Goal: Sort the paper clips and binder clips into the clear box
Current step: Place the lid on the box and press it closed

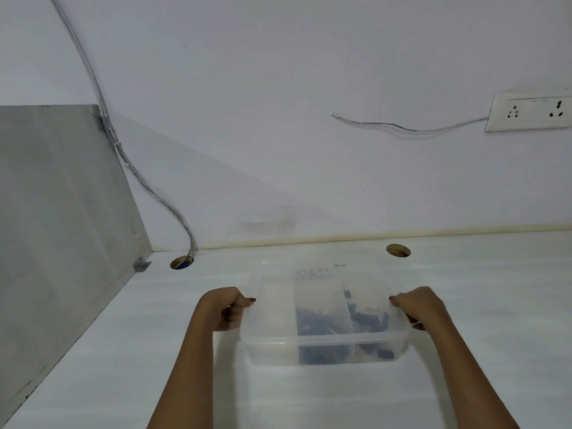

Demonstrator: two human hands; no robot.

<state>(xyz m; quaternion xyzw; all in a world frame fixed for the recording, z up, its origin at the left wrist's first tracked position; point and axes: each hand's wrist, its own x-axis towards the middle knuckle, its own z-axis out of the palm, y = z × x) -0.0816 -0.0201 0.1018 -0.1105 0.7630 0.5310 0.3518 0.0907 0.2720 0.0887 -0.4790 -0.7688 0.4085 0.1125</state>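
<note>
A clear plastic box (272,345) with inner dividers sits on the white desk in front of me. Its middle compartment holds a pile of dark paper clips (318,323). Black binder clips (368,318) lie in the right compartment, and the left compartment looks empty. My left hand (227,308) grips the box's left rim, thumb over the edge. On the opposite side my right hand (416,306) grips the right rim the same way. Whether the box rests on the desk or is slightly lifted I cannot tell.
The white desk (479,305) has two round cable holes, one at the back left (182,262) and one at the back right (398,250). A grey partition panel (62,212) stands on the left. Cables run down the wall, and a wall socket (530,113) is at the upper right.
</note>
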